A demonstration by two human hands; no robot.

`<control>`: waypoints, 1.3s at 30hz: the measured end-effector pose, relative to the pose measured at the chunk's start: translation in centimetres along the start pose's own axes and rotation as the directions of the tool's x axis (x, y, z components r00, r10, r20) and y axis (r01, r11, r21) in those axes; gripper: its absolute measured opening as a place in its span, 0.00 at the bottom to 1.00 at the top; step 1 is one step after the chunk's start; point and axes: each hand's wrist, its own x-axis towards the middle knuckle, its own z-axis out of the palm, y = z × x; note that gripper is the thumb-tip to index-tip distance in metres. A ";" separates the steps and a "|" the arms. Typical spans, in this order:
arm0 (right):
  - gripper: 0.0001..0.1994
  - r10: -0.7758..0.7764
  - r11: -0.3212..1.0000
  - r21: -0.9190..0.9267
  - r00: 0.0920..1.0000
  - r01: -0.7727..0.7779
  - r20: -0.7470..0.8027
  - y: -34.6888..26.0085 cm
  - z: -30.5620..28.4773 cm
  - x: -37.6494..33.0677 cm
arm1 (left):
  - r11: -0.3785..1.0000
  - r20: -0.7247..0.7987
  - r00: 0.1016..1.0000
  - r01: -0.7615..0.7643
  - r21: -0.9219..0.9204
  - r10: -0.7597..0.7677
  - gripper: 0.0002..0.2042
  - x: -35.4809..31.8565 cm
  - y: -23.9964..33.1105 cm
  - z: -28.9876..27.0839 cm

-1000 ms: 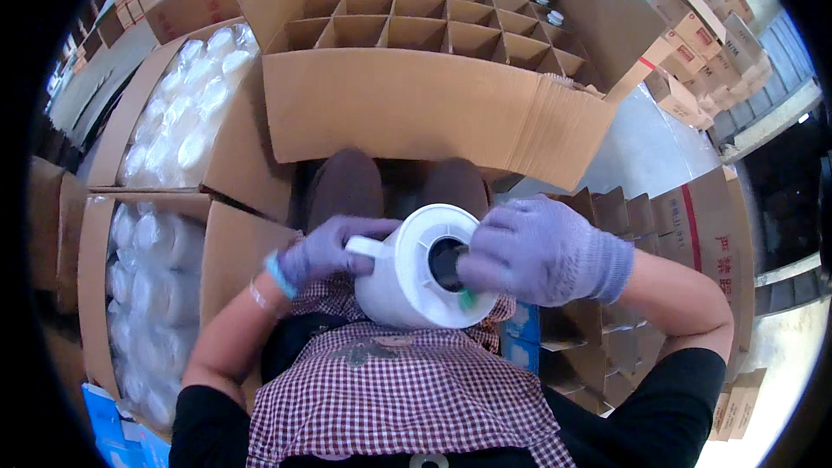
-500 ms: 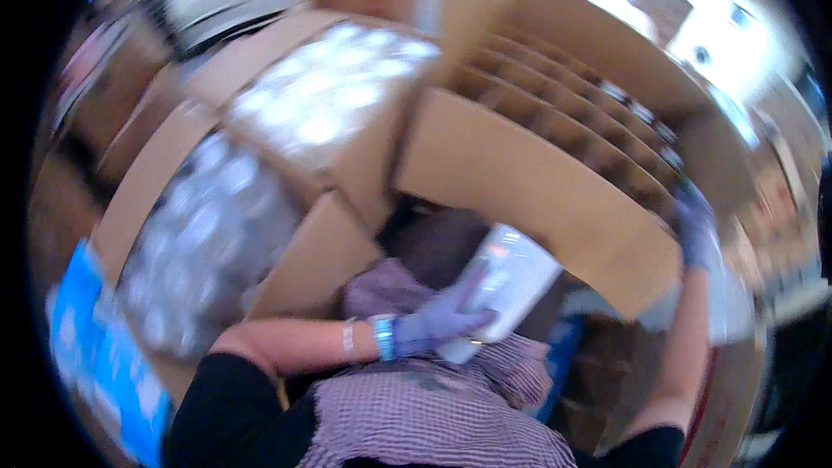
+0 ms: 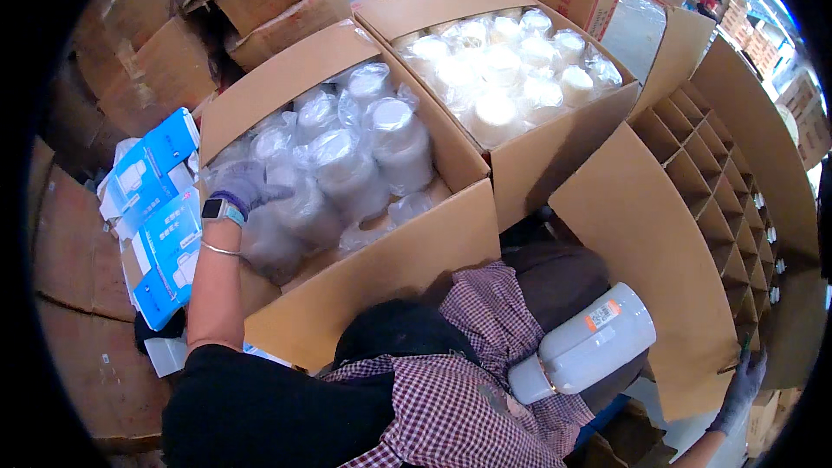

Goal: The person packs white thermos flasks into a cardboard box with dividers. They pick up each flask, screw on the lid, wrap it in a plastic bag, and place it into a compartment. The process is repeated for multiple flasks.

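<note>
My left hand (image 3: pixel 244 184), in a purple-grey glove, reaches into the open carton on the left. Its fingers are apart, against the clear plastic bags round white jar-shaped vessels (image 3: pixel 334 160). Across my lap lies a white bottle-shaped vessel (image 3: pixel 598 338) with a narrower neck, a gold-coloured ring and an orange-and-white label; neither hand touches it. Over at the far right, my gloved right hand (image 3: pixel 744 390) is at the near end of the divided carton (image 3: pixel 659 251). Its fingers are closed around something thin and dark that I cannot make out.
Another open carton (image 3: pixel 563 134) of bagged white vessels stands behind the left one. Cardboard dividers (image 3: pixel 706 165) form cells in the right carton, with small white-topped items along its far side. Flattened blue-and-white boxes (image 3: pixel 165 225) lie at left. Stacked brown cartons (image 3: pixel 269 0) stand behind.
My left hand has let go of the white vessel, now on my lap, and moved left into the carton of bagged vessels. The view has turned left. My right hand stays by the divided carton.
</note>
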 end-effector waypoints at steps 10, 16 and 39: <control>0.24 -0.228 0.904 0.310 0.946 0.294 -0.230 -10.3 -2.1 -6.3 | 0.132 -0.327 0.658 -0.547 -0.827 0.678 0.17 -1.4 2.7 -11.5; 0.29 -0.590 0.566 0.676 0.805 0.471 -0.066 -25.5 -0.8 -14.7 | -0.950 -0.877 0.386 0.003 -0.311 0.288 0.13 3.2 22.9 -18.5; 0.18 0.002 0.120 0.969 0.976 0.218 -0.220 -29.9 4.7 -8.9 | -0.323 -0.796 0.301 -0.795 -0.513 0.525 0.24 -5.4 51.3 -8.8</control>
